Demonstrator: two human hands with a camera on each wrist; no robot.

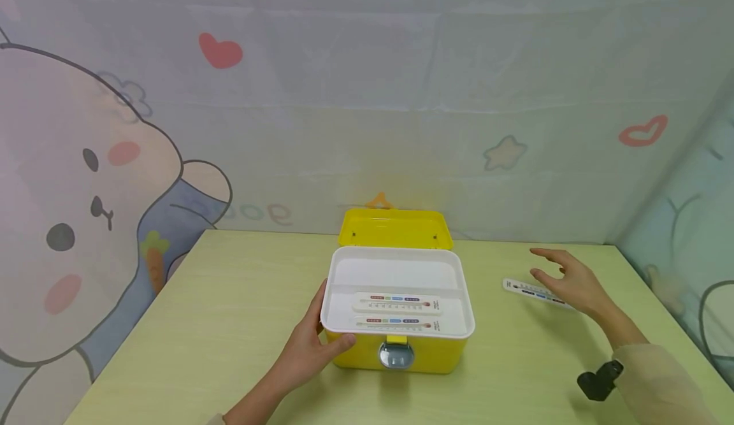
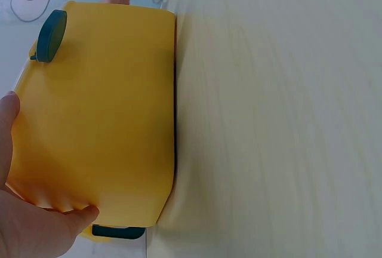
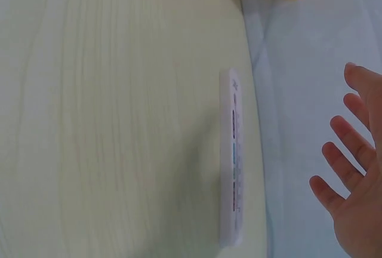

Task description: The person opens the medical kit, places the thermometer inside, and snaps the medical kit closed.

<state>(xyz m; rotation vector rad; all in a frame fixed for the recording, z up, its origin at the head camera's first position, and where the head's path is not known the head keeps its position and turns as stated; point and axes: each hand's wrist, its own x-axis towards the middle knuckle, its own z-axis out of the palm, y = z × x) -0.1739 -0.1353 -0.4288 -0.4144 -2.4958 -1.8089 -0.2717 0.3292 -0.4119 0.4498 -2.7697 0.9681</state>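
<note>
A yellow storage box point(image 1: 424, 353) with a grey front latch point(image 1: 396, 354) stands on the table, its yellow lid point(image 1: 395, 229) tipped back. On top sits a white tray point(image 1: 395, 262) holding two flat white thermometers, one thermometer point(image 1: 397, 302) behind the other point(image 1: 395, 324). My left hand point(image 1: 306, 352) grips the box's left front corner, thumb across the front and fingers along the side; the left wrist view shows this hand point(image 2: 36, 225) close up. To the right, a third thermometer point(image 3: 231, 162) lies on the table. Over it hovers my right hand point(image 1: 573, 281), fingers spread and holding nothing.
The pale wood-grain table point(image 1: 246, 297) extends on both sides of the box. A printed cloth backdrop point(image 1: 367, 125) rises behind its far edge. A small black device point(image 1: 599, 380) is at the right wrist.
</note>
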